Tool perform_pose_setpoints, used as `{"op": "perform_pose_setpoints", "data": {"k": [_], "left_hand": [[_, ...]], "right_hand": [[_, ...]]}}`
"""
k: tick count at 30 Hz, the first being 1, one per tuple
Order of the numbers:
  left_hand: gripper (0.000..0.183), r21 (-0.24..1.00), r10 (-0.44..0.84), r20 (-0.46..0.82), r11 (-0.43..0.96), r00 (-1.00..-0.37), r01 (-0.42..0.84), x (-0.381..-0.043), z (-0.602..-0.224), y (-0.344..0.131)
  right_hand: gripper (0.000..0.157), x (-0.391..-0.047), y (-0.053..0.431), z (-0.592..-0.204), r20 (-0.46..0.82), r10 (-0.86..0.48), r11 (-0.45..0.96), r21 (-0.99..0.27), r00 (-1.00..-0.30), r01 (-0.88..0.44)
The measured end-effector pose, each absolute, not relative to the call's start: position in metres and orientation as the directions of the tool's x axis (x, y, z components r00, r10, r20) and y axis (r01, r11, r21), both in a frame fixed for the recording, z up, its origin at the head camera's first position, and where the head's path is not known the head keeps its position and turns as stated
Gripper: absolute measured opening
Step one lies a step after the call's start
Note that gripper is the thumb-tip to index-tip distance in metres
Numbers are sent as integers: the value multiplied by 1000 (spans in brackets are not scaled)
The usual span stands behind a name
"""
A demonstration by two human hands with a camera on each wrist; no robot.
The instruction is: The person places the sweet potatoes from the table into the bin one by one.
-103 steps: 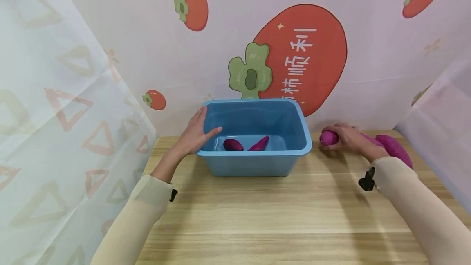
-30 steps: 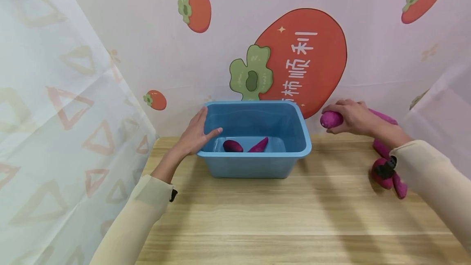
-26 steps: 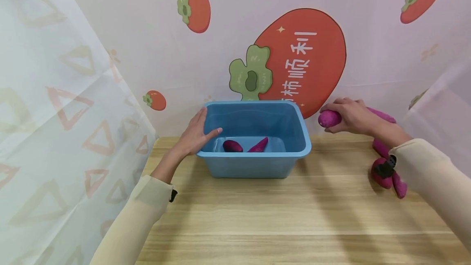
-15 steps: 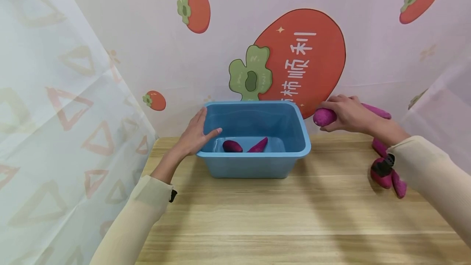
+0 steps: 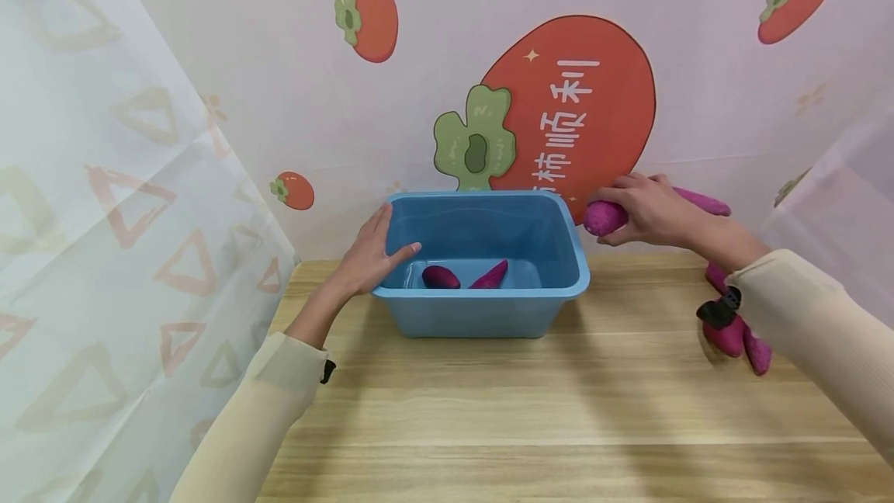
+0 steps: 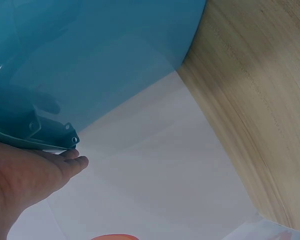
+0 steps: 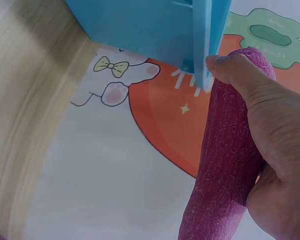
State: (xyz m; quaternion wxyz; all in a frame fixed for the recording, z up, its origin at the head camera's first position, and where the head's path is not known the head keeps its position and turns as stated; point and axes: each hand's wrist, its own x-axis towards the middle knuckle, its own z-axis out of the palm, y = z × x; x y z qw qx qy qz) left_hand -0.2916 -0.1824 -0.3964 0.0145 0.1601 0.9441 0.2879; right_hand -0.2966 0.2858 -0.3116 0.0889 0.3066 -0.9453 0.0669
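My right hand [image 5: 649, 212] grips a long purple sweet potato [image 7: 222, 155] above the table, its rounded end [image 5: 604, 218] toward the blue basin [image 5: 482, 315]. In the right wrist view, the thumb lies along the sweet potato near its tip, close to the basin's rim. My left hand [image 5: 366, 258] rests at the basin's left rim, fingers straight on the outside and thumb reaching over the inside. The left wrist view has that hand [image 6: 35, 175] lying against the rim. Inside the basin lie a roundish purple sweet potato [image 5: 441, 278] and a pointed one [image 5: 492, 276].
On the right of the wooden table [image 5: 489, 410], partly behind my right wrist, lie more sweet potatoes: a plump one [image 5: 728, 338], a slim one [image 5: 757, 350] and one mostly hidden [image 5: 716, 276]. A printed cloth wall [image 5: 419, 130] stands close behind the basin.
My right hand has raised the sweet potato off the table and moved it left toward the basin's right rim. The left hand and basin stay in place.
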Motion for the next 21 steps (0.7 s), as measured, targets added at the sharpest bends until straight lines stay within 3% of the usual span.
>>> {"op": "perform_pose_setpoints", "data": {"k": [21], "left_hand": [[104,549,309,66,783,-949,293,-291,-396,-182]], "right_hand": [[73,-302,258,-300,207,-607,778,-43,-767,-627]]}}
